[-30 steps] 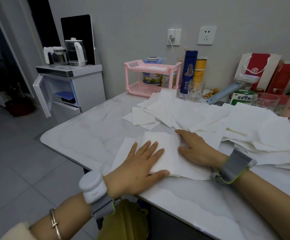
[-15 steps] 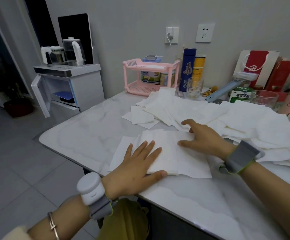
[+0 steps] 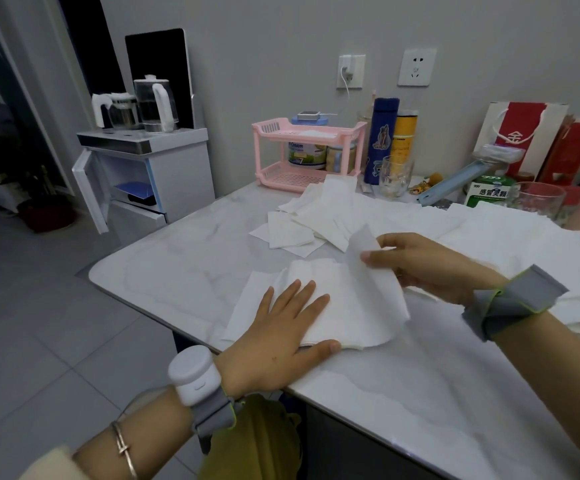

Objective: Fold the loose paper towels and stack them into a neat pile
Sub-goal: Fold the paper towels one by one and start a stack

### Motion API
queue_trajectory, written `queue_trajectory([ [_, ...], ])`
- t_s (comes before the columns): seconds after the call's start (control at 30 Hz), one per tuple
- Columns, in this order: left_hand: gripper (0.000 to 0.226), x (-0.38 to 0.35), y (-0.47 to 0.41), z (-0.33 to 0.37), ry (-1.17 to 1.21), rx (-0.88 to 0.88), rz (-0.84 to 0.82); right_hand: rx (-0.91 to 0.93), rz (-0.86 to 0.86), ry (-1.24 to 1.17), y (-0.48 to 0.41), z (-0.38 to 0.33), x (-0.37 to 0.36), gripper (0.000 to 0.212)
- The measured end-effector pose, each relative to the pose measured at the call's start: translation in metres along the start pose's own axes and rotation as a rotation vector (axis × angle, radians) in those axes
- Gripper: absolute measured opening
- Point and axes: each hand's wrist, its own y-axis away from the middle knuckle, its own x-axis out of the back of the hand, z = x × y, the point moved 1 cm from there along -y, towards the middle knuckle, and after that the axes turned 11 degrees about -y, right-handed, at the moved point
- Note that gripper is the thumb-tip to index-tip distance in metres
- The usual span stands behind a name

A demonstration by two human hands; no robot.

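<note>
A white paper towel (image 3: 357, 299) lies near the front edge of the marble table (image 3: 184, 268). My left hand (image 3: 281, 337) rests flat on its left part with straight fingers. My right hand (image 3: 430, 265) pinches the towel's far right edge between thumb and fingers and holds it lifted off the table. Behind lies a wide spread of loose paper towels (image 3: 420, 223), reaching to the right edge of the view. A few small folded towels (image 3: 288, 233) lie at the spread's left end.
A pink two-tier rack (image 3: 302, 154) stands at the back by the wall, with a blue flask (image 3: 382, 140), a yellow tin (image 3: 404, 136) and glasses (image 3: 394, 174) beside it. Boxes and bags crowd the back right. A white cabinet with kettles (image 3: 143, 157) stands left of the table.
My right hand went from lying flat on the towel to pinching its far right edge and lifting it. My left hand stayed pressed on the towel.
</note>
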Motion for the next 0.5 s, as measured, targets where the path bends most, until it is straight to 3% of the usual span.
queue_trajectory([
  [0.2, 0.086, -0.002, 0.001, 0.0, 0.114, 0.015, 0.096, 0.138, 0.028, -0.164, 0.0, 0.011, -0.044, 0.036],
  [0.4, 0.109, -0.003, 0.001, -0.005, 0.513, 0.159, 0.234, 0.28, 0.034, -0.013, 0.002, 0.025, -0.055, 0.014],
  [0.5, 0.095, -0.002, 0.002, -0.005, 0.524, 0.14, 0.257, 0.325, 0.008, 0.173, 0.002, 0.032, -0.06, 0.015],
])
